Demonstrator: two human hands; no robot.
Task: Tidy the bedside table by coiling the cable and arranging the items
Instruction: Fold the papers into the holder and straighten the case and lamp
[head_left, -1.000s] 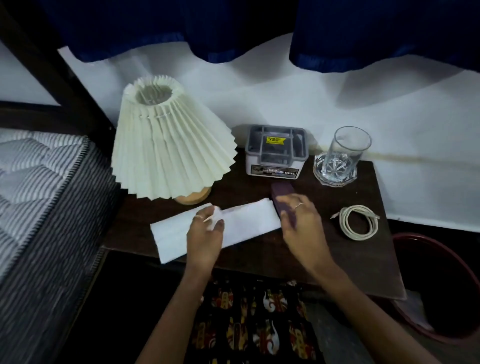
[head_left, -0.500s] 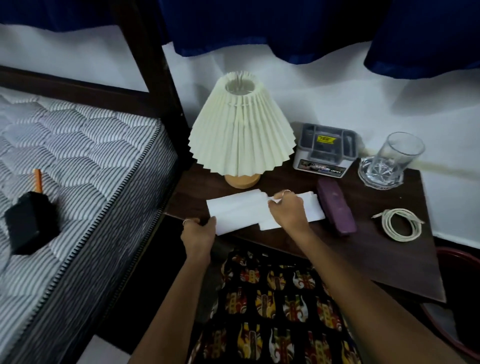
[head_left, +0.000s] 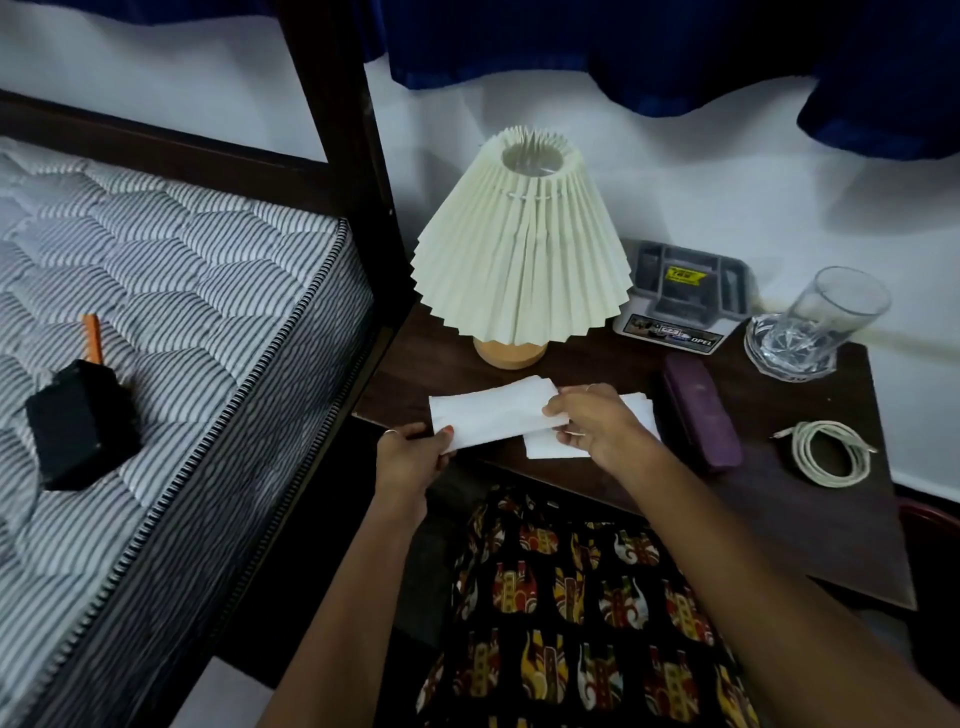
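Striped mattress (head_left: 171, 291) fills the left beside the dark wooden bedside table (head_left: 779, 519). On it stand a pleated lamp (head_left: 524, 260), then a white paper (head_left: 493, 415) pinched at its ends by left hand (head_left: 410, 457) and right hand (head_left: 597, 426). Coiled cable (head_left: 826, 452) lies near the right edge.

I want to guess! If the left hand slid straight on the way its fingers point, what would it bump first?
Probably the right hand, which holds the other end of the white paper the left hand grips.
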